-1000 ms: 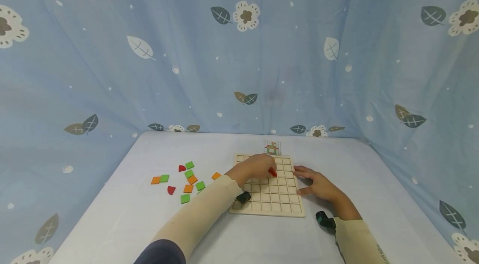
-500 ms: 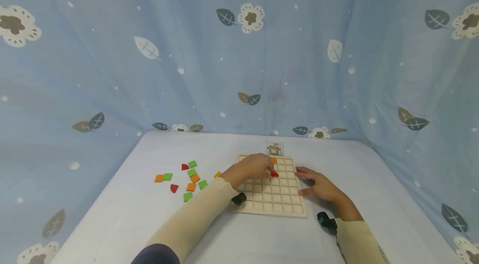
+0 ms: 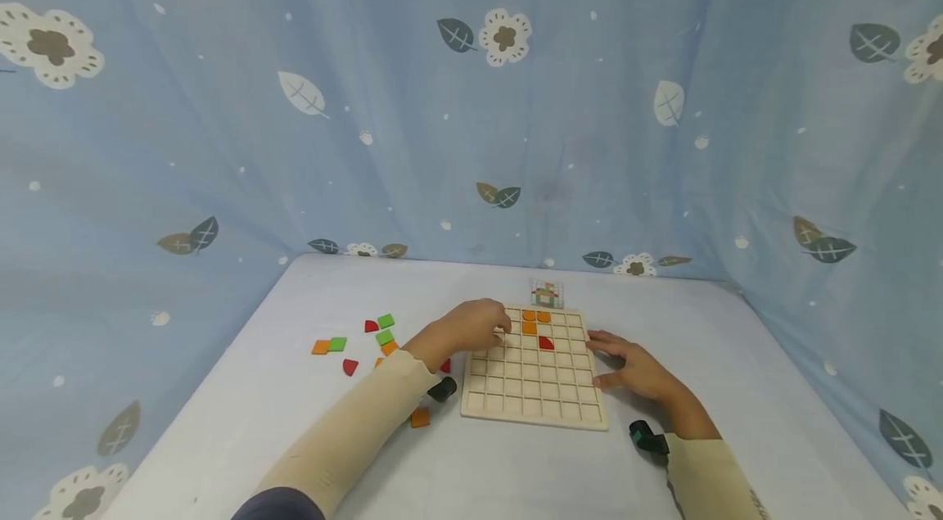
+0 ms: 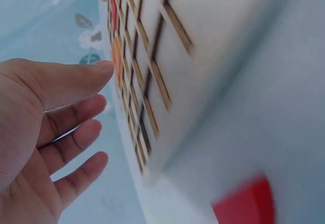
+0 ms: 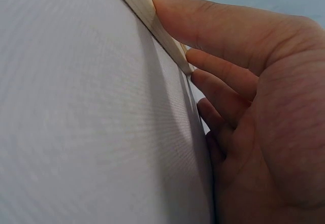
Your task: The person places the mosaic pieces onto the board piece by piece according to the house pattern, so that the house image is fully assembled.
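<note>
A pale wooden grid board (image 3: 532,409) lies on the white table. Set in its upper cells are two round-edged orange tiles (image 3: 543,317), an orange square tile (image 3: 529,328) and a red quarter-circle tile (image 3: 546,342). Over the board's upper left part is my left hand (image 3: 471,325); the left wrist view shows its fingers (image 4: 76,140) loosely bent and apart from the thumb, with nothing between them. My right hand (image 3: 633,364) rests against the board's right edge. In the right wrist view, its thumb (image 5: 203,23) and fingertips touch that edge.
Left of the board lie several loose tiles, among them a green square (image 3: 337,344), an orange square (image 3: 320,347) and a red quarter-circle (image 3: 349,367). My left forearm (image 3: 354,430) covers some. Behind the board is a small pattern card (image 3: 547,293).
My left hand has let go of the red tile, which stays in the board, and has drawn back to the left, uncovering the orange tiles. My right hand stays at the edge.
</note>
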The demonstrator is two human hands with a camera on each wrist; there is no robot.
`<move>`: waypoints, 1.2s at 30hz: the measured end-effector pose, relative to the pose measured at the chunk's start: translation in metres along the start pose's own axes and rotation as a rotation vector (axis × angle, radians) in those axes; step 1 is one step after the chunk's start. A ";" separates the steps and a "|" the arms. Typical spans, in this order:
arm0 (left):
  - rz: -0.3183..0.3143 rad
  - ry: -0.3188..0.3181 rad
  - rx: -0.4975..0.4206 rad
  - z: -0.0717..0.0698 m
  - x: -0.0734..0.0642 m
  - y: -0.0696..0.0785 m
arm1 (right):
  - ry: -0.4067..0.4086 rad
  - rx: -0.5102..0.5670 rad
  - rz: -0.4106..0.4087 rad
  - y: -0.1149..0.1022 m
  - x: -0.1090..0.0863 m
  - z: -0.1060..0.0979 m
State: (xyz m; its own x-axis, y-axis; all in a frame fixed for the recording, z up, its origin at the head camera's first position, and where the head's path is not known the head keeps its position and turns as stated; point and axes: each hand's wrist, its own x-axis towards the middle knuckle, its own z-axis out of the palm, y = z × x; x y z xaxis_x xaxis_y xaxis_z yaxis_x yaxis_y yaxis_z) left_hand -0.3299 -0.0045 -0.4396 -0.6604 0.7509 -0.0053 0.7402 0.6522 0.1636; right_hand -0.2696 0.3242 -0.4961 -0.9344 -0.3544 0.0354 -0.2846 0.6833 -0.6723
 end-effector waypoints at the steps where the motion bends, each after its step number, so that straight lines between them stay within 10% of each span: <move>1: -0.006 0.002 0.003 0.000 -0.002 -0.002 | 0.001 0.006 0.005 0.001 0.000 0.000; 36: -0.343 0.033 -0.130 -0.009 -0.092 -0.085 | 0.000 0.018 0.002 0.001 0.000 0.001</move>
State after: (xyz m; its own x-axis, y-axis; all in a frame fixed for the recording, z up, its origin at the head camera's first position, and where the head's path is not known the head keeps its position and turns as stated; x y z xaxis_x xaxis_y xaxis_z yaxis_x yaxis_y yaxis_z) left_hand -0.3331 -0.1296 -0.4439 -0.8725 0.4860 -0.0503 0.4544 0.8450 0.2821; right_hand -0.2695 0.3247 -0.4979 -0.9349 -0.3532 0.0341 -0.2790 0.6723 -0.6857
